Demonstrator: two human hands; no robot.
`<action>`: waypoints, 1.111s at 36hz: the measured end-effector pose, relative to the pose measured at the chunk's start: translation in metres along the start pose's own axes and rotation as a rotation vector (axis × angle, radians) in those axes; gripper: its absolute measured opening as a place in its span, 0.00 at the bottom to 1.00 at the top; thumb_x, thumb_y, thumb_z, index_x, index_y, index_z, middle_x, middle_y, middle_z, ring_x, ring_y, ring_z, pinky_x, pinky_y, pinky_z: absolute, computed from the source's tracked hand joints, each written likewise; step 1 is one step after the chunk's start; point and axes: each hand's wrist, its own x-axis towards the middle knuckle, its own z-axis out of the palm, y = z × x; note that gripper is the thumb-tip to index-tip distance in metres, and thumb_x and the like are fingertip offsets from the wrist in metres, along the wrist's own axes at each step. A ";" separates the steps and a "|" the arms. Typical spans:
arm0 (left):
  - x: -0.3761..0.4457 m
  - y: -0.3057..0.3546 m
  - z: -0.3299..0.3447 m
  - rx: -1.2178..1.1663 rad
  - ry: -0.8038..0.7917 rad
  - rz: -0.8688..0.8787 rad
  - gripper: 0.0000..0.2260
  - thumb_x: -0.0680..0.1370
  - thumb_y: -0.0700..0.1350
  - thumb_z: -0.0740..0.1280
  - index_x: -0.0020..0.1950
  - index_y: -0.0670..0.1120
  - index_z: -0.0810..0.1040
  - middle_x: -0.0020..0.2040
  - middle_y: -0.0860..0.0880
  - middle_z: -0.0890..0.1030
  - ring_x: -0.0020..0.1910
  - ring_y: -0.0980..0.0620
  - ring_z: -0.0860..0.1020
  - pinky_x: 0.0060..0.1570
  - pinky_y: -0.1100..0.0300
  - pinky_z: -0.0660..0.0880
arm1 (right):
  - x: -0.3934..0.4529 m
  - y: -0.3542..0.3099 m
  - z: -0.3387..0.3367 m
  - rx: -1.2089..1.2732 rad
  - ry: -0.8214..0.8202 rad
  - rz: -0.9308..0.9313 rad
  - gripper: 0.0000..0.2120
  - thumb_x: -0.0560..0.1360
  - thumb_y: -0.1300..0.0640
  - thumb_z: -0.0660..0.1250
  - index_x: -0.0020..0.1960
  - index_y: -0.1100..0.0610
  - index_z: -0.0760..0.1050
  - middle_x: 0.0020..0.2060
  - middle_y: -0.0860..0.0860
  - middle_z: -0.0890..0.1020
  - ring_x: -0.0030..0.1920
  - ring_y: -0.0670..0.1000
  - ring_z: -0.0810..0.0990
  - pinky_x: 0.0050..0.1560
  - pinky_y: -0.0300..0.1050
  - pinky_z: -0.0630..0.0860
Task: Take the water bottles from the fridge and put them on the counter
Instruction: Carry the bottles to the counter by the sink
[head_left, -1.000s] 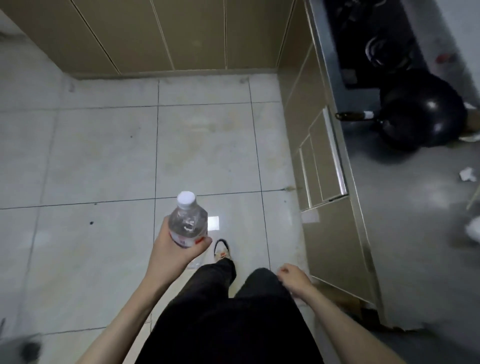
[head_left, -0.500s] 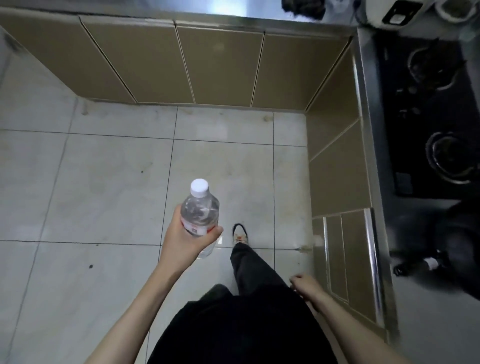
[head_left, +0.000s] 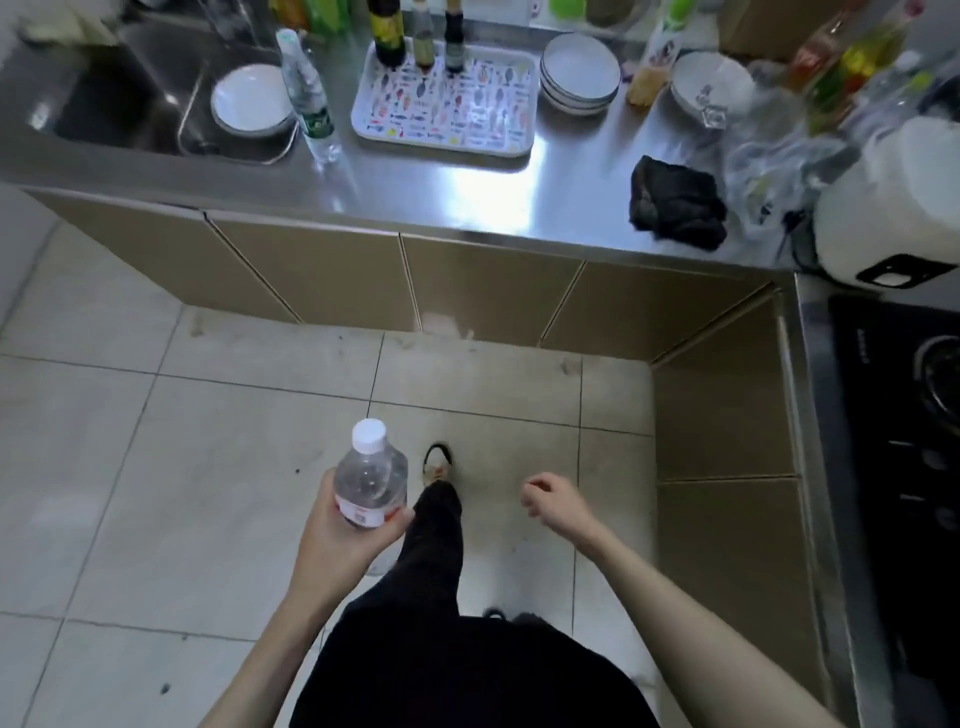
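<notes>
While the left hand (head_left: 343, 525) wraps around a white-capped water bottle (head_left: 370, 480), held upright above the tiled floor (head_left: 156, 467), the right hand (head_left: 558, 501) hangs empty, fingers loosely curled. Far ahead, a second water bottle (head_left: 307, 98) stands on the steel counter (head_left: 441, 192), between sink (head_left: 119, 93) and fish-print tray (head_left: 447, 104).

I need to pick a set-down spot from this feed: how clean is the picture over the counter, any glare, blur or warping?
Head view: bright glare on the steel counter just in front of the fish-print tray; the right end near the white appliance is smeared and overexposed; wide-angle bending curves the counter edge; the bottle in the left hand is sharp.
</notes>
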 end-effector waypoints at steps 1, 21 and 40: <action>0.025 0.011 -0.001 -0.011 -0.002 0.002 0.31 0.61 0.54 0.80 0.62 0.54 0.75 0.53 0.53 0.85 0.51 0.58 0.84 0.51 0.59 0.79 | 0.012 -0.009 -0.007 -0.012 0.004 0.028 0.08 0.78 0.60 0.61 0.46 0.60 0.78 0.40 0.56 0.79 0.40 0.53 0.74 0.41 0.47 0.68; 0.423 0.231 0.001 -0.009 -0.010 0.141 0.24 0.62 0.54 0.81 0.51 0.66 0.73 0.48 0.59 0.85 0.47 0.57 0.84 0.48 0.56 0.79 | 0.196 -0.177 -0.140 -0.042 -0.053 0.349 0.05 0.75 0.60 0.58 0.41 0.56 0.69 0.35 0.53 0.73 0.36 0.53 0.67 0.30 0.41 0.59; 0.594 0.248 -0.032 0.070 0.268 -0.057 0.28 0.68 0.49 0.81 0.64 0.51 0.75 0.58 0.51 0.84 0.57 0.50 0.82 0.57 0.55 0.78 | 0.342 -0.405 -0.182 -0.266 -0.066 0.081 0.06 0.78 0.54 0.63 0.44 0.51 0.76 0.45 0.53 0.83 0.53 0.58 0.84 0.55 0.47 0.77</action>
